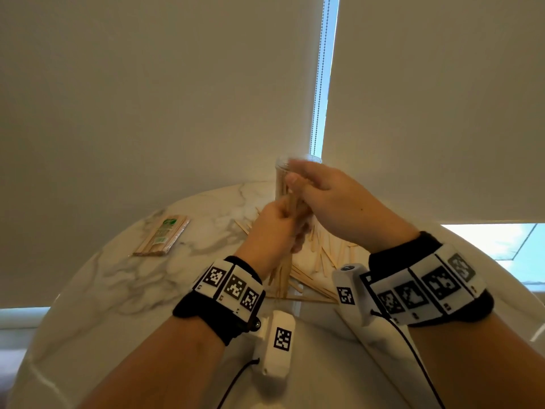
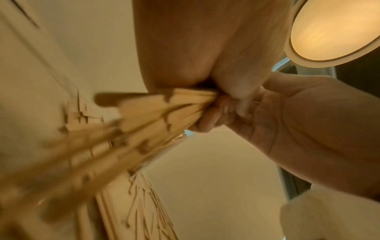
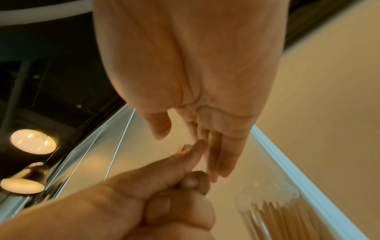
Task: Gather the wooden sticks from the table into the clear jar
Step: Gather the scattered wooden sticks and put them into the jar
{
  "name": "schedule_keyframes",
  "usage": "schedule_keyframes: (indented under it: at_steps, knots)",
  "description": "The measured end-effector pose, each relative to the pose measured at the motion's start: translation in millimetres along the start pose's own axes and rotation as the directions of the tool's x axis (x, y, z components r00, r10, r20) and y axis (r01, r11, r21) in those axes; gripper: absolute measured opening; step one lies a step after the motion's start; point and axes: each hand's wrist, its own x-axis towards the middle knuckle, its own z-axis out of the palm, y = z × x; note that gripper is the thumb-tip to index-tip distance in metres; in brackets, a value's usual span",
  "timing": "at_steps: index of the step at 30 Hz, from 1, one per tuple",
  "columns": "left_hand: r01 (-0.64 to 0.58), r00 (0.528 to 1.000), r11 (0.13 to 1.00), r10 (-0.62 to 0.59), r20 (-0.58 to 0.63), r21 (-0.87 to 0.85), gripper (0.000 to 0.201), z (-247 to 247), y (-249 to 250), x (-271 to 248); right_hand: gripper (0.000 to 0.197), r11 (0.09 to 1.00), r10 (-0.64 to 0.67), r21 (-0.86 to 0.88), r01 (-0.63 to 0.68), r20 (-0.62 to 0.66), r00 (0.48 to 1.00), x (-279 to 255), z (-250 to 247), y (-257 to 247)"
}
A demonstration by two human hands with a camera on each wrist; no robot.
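My left hand (image 1: 277, 222) grips a thick bundle of wooden sticks (image 1: 290, 208) upright above the table; in the left wrist view its fingers (image 2: 211, 120) curl round the bundle (image 2: 160, 110). The clear jar (image 1: 281, 178) stands just behind, with sticks inside (image 3: 287, 219). My right hand (image 1: 309, 184) is in front of the jar's upper part, fingers (image 3: 222, 154) straight and thumb apart, touching the left hand's thumb (image 3: 195, 154). It holds nothing. Several loose sticks (image 1: 327, 258) lie fanned out on the table under both hands.
A sealed packet of sticks (image 1: 162, 236) lies at the left on the round marble table (image 1: 118, 290). Roller blinds (image 1: 147, 98) and a window (image 1: 498, 240) close off the back. The jar stands near the table's far edge.
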Motion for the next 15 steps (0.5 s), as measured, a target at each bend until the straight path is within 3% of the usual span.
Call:
schedule_keyframes:
  at_steps: [3,6,7,9,12,15]
  knots:
    - [-0.086,0.970,0.985,0.049,-0.236,-0.149,0.038,-17.0,4.6,5.8,0.071,0.998,0.045,0.032,-0.045,-0.016,0.999,-0.2,-0.6,1.5]
    - [-0.193,0.909,0.896,0.011,-0.416,-0.399,0.028,-30.1,8.7,11.6,0.083,0.970,0.171,-0.212,-0.119,0.247,0.954,-0.4,4.1,8.5]
    - [-0.208,0.898,0.861,-0.019,-0.439,-0.465,0.024,-29.6,9.3,12.7,0.081,0.956,0.224,-0.258,-0.138,0.345,0.911,-1.5,9.7,8.2]
    - [-0.220,0.893,0.816,-0.051,-0.447,-0.534,0.019,-22.6,9.1,12.7,0.056,0.959,0.250,-0.237,-0.158,0.435,0.865,-3.0,23.2,8.7]
    - [-0.208,0.900,0.831,-0.043,-0.433,-0.516,0.017,-15.0,3.1,12.9,0.021,0.973,0.220,-0.153,-0.174,0.372,0.902,-2.7,34.4,9.9]
    - [-0.189,0.910,0.874,-0.016,-0.415,-0.447,0.020,-18.7,-1.1,13.4,0.017,0.975,0.221,-0.082,-0.206,0.296,0.929,-0.5,32.4,9.5]
